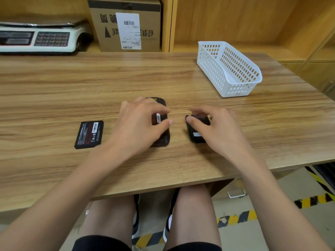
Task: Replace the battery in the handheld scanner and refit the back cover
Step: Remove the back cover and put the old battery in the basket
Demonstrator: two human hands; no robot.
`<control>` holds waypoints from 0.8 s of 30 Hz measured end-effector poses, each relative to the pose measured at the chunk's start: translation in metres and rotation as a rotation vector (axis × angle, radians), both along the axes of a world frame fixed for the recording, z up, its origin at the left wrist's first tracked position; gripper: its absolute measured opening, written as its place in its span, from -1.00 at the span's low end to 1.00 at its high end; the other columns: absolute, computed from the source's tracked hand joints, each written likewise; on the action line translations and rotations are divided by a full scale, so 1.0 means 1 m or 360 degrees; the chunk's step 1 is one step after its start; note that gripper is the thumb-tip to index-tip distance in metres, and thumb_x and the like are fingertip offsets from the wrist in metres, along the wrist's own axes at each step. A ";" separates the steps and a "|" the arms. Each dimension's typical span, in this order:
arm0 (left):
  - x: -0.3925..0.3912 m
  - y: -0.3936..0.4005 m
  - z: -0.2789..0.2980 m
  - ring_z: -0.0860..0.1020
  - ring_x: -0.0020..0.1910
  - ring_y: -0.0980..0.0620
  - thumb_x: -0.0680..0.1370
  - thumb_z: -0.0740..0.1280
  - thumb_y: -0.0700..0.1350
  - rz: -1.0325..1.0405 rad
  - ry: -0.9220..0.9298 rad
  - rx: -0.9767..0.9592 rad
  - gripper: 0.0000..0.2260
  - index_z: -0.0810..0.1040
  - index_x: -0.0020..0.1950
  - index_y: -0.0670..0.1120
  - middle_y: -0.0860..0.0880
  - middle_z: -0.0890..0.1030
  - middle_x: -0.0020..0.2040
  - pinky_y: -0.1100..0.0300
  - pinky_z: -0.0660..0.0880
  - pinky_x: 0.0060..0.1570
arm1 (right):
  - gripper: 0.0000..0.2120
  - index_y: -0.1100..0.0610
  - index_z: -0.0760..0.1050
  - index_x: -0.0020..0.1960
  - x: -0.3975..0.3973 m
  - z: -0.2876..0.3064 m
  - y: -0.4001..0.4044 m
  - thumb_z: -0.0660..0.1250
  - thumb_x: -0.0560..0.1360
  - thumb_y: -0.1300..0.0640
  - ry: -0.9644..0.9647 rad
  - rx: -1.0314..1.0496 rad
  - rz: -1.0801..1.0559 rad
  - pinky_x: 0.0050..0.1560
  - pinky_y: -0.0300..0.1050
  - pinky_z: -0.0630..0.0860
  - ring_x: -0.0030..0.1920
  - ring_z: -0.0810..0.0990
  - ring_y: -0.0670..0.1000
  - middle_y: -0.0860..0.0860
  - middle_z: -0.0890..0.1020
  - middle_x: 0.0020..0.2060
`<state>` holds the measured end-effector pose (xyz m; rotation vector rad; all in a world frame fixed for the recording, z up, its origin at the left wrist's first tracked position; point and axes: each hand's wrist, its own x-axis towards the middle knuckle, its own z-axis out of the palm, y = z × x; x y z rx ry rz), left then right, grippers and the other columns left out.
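Scanner (pixel 160 122) lies back-up mid-tabletop, nearer the front edge, left hand (pixel 139 124) over it, fingers (pixel 167 122) curled against its open back, probably steadying it. A battery (pixel 89 134) rests alone to the left, likely the one set aside. Right hand (pixel 215 124) sits just right of the scanner, fingers closed on a dark piece (pixel 196 132), probably the back cover, ready for refitting. Wood-grain tabletop (pixel 54 84); white basket (pixel 229 68) near the far right corner; scale (pixel 36 38) and carton (pixel 125 24) on shelving behind.
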<state>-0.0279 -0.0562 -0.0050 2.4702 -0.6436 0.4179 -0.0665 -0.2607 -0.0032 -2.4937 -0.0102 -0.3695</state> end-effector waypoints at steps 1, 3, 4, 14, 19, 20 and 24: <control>0.002 0.008 -0.001 0.54 0.18 0.02 0.49 0.38 0.15 0.0020 0.0019 0.0004 -0.74 0.69 0.10 0.10 0.11 0.69 0.06 -0.06 0.35 0.13 | -0.67 -0.04 0.60 0.25 0.001 0.002 0.006 0.41 0.51 -0.08 0.0031 -0.0010 0.0073 0.10 -0.26 0.42 0.11 0.61 -0.16 -0.15 0.69 0.07; 0.004 0.021 -0.002 0.56 0.18 -0.02 0.46 0.36 0.16 0.0040 0.0067 0.0032 -0.70 0.70 0.09 0.07 0.09 0.70 0.08 -0.11 0.40 0.16 | -0.63 -0.07 0.57 0.29 0.005 0.003 0.014 0.41 0.50 -0.11 0.0066 -0.0068 0.0185 0.13 -0.26 0.41 0.15 0.61 -0.13 -0.14 0.69 0.10; 0.004 0.026 -0.003 0.57 0.17 -0.02 0.45 0.35 0.17 0.0038 0.0089 0.0053 -0.68 0.70 0.09 0.05 0.08 0.70 0.09 -0.13 0.43 0.16 | -0.61 -0.09 0.56 0.30 0.007 0.002 0.018 0.41 0.49 -0.12 0.0071 -0.0103 0.0225 0.14 -0.25 0.40 0.17 0.61 -0.11 -0.14 0.70 0.10; 0.005 0.051 -0.008 0.60 0.16 -0.05 0.40 0.29 0.31 -0.0077 0.0148 0.0160 -0.46 0.69 0.17 -0.03 0.02 0.69 0.19 -0.12 0.48 0.20 | -0.47 -0.08 0.48 0.39 0.018 -0.005 0.035 0.48 0.45 -0.05 0.0151 -0.0066 0.0438 0.32 -0.26 0.39 0.30 0.53 -0.19 -0.08 0.64 0.24; 0.008 0.057 -0.012 0.57 0.28 0.03 0.42 0.50 0.13 -0.0145 0.0253 0.0035 -0.55 0.66 0.24 -0.05 -0.02 0.65 0.26 0.08 0.43 0.34 | -0.45 -0.10 0.45 0.42 0.019 -0.005 0.033 0.48 0.45 -0.04 0.0149 -0.0123 0.0502 0.37 -0.15 0.41 0.32 0.52 -0.17 -0.10 0.60 0.29; 0.009 0.058 -0.012 0.57 0.29 0.05 0.43 0.51 0.11 -0.0156 0.0254 0.0027 -0.56 0.65 0.25 -0.04 -0.01 0.64 0.27 0.10 0.43 0.35 | -0.45 -0.11 0.44 0.42 0.019 -0.005 0.033 0.47 0.46 -0.04 0.0144 -0.0139 0.0508 0.37 -0.11 0.42 0.32 0.53 -0.16 -0.10 0.60 0.29; 0.011 0.059 -0.014 0.57 0.29 0.06 0.44 0.51 0.07 -0.0205 0.0235 0.0040 -0.57 0.64 0.26 -0.04 -0.01 0.64 0.27 0.16 0.42 0.33 | -0.45 -0.12 0.42 0.43 0.021 -0.009 0.032 0.46 0.47 -0.04 0.0090 -0.0189 0.0521 0.28 0.00 0.50 0.25 0.59 -0.07 -0.05 0.65 0.23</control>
